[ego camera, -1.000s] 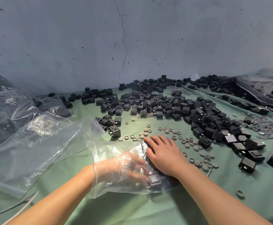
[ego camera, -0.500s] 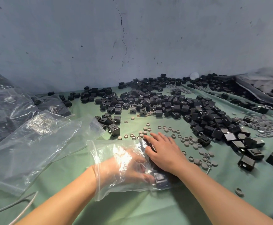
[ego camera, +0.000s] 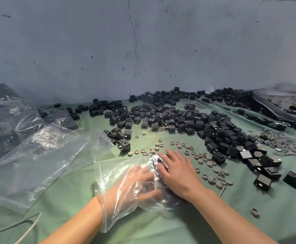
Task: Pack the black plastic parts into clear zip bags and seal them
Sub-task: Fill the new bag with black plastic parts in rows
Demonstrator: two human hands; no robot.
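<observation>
A clear zip bag (ego camera: 112, 175) lies on the green cloth in front of me. My left hand (ego camera: 134, 187) is inside it up to the wrist, fingers stretched toward the bag's closed end. My right hand (ego camera: 178, 171) lies flat on top of the bag's right part, fingers straight, pressing the plastic. A few black plastic parts (ego camera: 159, 160) show dimly inside the bag between the hands; the others are hidden under my right hand. A large heap of loose black parts (ego camera: 187, 120) spreads across the cloth behind and to the right.
Empty clear bags (ego camera: 38, 155) lie to the left, with filled bags (ego camera: 6, 120) behind them. Small grey caps (ego camera: 205, 161) are scattered by my right hand, and grey rings (ego camera: 281, 145) at the right. A grey cable (ego camera: 20, 226) crosses the lower left. A wall closes the back.
My left hand has pushed a little deeper into the bag. My right hand stayed flat on top and shifted slightly; the black part seen near the bag's end is now covered.
</observation>
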